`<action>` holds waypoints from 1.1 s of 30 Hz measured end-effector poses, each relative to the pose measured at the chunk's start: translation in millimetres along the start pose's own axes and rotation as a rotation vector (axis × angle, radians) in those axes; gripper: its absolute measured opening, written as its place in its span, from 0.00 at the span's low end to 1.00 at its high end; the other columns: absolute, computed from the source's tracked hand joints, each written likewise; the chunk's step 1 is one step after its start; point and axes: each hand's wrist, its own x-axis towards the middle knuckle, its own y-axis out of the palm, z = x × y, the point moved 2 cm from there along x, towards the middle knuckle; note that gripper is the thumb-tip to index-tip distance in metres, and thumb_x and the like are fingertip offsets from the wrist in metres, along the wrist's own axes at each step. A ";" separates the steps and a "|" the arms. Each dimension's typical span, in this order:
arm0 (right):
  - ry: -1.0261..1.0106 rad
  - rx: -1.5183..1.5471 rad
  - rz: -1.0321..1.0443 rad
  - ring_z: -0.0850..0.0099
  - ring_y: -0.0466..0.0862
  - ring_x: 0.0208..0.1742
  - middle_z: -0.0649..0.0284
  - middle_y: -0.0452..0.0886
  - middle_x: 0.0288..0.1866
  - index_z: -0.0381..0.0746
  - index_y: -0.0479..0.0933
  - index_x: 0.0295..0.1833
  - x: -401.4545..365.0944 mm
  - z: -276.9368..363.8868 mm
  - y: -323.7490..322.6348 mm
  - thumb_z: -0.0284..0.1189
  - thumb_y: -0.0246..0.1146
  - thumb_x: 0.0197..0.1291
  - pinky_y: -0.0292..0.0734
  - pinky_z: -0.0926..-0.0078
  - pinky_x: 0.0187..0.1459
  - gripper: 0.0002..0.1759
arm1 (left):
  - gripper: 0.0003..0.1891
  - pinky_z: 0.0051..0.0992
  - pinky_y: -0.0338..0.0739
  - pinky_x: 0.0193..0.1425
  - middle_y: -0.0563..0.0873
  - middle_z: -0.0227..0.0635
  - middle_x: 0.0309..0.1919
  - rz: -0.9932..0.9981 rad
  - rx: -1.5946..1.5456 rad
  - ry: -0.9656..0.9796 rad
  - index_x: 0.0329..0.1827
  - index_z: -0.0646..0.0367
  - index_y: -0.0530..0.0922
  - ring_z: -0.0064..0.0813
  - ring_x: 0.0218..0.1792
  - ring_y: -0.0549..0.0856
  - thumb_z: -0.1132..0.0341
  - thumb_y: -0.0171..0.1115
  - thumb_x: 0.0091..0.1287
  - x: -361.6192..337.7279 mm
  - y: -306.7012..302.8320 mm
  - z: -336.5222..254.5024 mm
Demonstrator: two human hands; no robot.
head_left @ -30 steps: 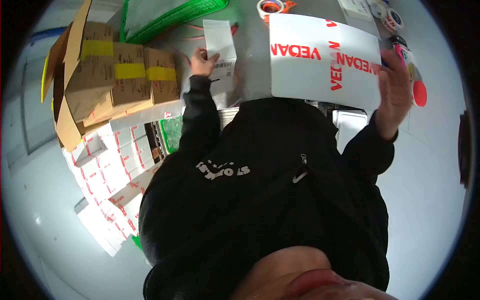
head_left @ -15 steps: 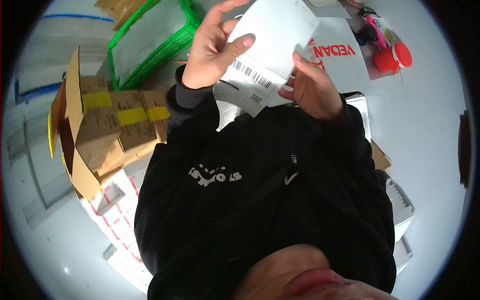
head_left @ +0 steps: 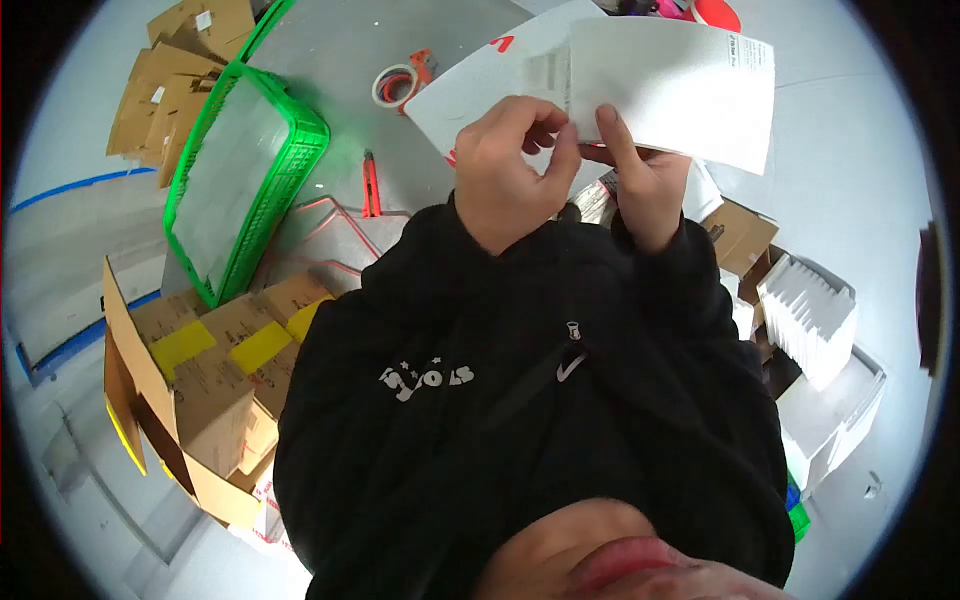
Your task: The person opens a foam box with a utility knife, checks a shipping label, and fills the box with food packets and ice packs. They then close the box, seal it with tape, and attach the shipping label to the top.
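My right hand [head_left: 652,190] holds a flat white packet [head_left: 675,85] by its lower edge, thumb on top and fingers underneath. Small dark print shows near the packet's upper right corner. At its lower left corner my left hand [head_left: 515,165] is closed in a pinch, thumb against the fingers. Whatever lies between those fingertips is too small to make out. A white sheet with red lettering [head_left: 480,85] lies on the grey table [head_left: 350,60] below, partly covered by the packet and my hands.
A green-rimmed crate [head_left: 300,125] stands at left, near a red cutter [head_left: 371,188] and tape rolls [head_left: 397,88]. An open cardboard box [head_left: 215,490] is lower left, flattened cardboard [head_left: 185,75] upper left. White stacks [head_left: 810,320] stand at right; a red lid [head_left: 717,14] is at the top.
The packet has turned and moved right, and its barcode label no longer shows. My left hand has shifted down and right from its face to a corner pinch. The view has moved, revealing more table.
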 end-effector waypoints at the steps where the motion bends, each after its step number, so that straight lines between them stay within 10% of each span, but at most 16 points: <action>1: -0.005 -0.008 -0.010 0.71 0.84 0.38 0.57 0.82 0.43 0.28 0.75 0.50 -0.4 -1.0 -4.7 0.25 0.65 0.62 0.86 0.72 0.37 0.14 | 0.07 0.23 0.77 0.31 0.86 0.38 0.31 0.034 -0.022 -0.009 0.40 0.65 0.79 0.25 0.29 0.85 0.75 0.64 0.60 -2.3 -0.2 3.6; 7: 0.071 0.071 -0.057 0.74 0.83 0.40 0.58 0.83 0.39 0.30 0.78 0.44 1.2 -2.1 -36.6 0.27 0.62 0.65 0.81 0.74 0.40 0.10 | 0.13 0.30 0.79 0.44 0.86 0.46 0.38 0.361 -1.047 -0.563 0.46 0.70 0.79 0.37 0.36 0.87 0.78 0.58 0.58 -4.3 -27.7 27.8; 9: 0.089 0.134 -0.100 0.79 0.81 0.27 0.61 0.83 0.28 0.31 0.80 0.37 -0.2 4.0 -37.7 0.31 0.64 0.64 0.79 0.81 0.30 0.11 | 0.15 0.36 0.77 0.50 0.85 0.47 0.41 0.469 -1.044 -0.445 0.48 0.63 0.81 0.42 0.45 0.84 0.77 0.56 0.58 6.5 -31.8 26.6; 12: 0.096 -0.027 0.125 0.81 0.78 0.23 0.65 0.82 0.26 0.33 0.81 0.34 -1.1 4.5 -49.2 0.31 0.65 0.63 0.73 0.84 0.26 0.11 | 0.14 0.38 0.75 0.54 0.83 0.55 0.46 0.158 0.305 0.434 0.48 0.64 0.80 0.45 0.45 0.84 0.66 0.55 0.64 35.3 -30.5 -9.3; 15: 0.116 -0.082 0.093 0.82 0.76 0.21 0.68 0.82 0.26 0.34 0.81 0.32 6.5 -1.4 -77.4 0.30 0.65 0.62 0.67 0.85 0.23 0.10 | 0.12 0.41 0.72 0.59 0.83 0.54 0.44 0.362 0.530 0.878 0.46 0.62 0.80 0.45 0.45 0.83 0.68 0.56 0.63 51.4 -33.0 -24.8; 19: 0.086 0.144 -0.352 0.65 0.85 0.32 0.54 0.81 0.37 0.26 0.77 0.38 43.7 -20.9 -181.4 0.26 0.63 0.60 0.84 0.71 0.32 0.11 | 0.08 0.29 0.77 0.44 0.84 0.41 0.43 -0.135 -0.089 0.664 0.35 0.61 0.81 0.31 0.41 0.82 0.78 0.68 0.53 64.9 -81.5 -22.5; 21: 0.088 0.080 -0.542 0.48 0.85 0.43 0.43 0.79 0.40 0.20 0.68 0.45 41.3 -38.2 -228.0 0.23 0.59 0.61 0.86 0.61 0.42 0.15 | 0.06 0.21 0.76 0.39 0.85 0.38 0.38 -0.097 -0.314 0.170 0.40 0.64 0.81 0.23 0.33 0.82 0.80 0.64 0.61 64.0 -93.8 -8.0; 25: 0.079 0.017 -0.545 0.48 0.84 0.45 0.39 0.79 0.41 0.19 0.69 0.47 11.3 -35.9 -266.8 0.21 0.54 0.62 0.85 0.60 0.44 0.14 | 0.18 0.15 0.73 0.38 0.85 0.28 0.30 0.313 -0.414 -0.209 0.56 0.63 0.77 0.13 0.31 0.81 0.79 0.65 0.62 70.1 -69.5 45.9; 33: 0.093 0.039 -0.583 0.53 0.86 0.40 0.52 0.81 0.38 0.25 0.74 0.43 8.0 -36.4 -276.8 0.23 0.60 0.62 0.86 0.65 0.40 0.10 | 0.29 0.21 0.77 0.36 0.85 0.33 0.26 0.418 -0.135 -0.379 0.63 0.61 0.68 0.21 0.30 0.84 0.78 0.68 0.58 40.5 -37.2 128.8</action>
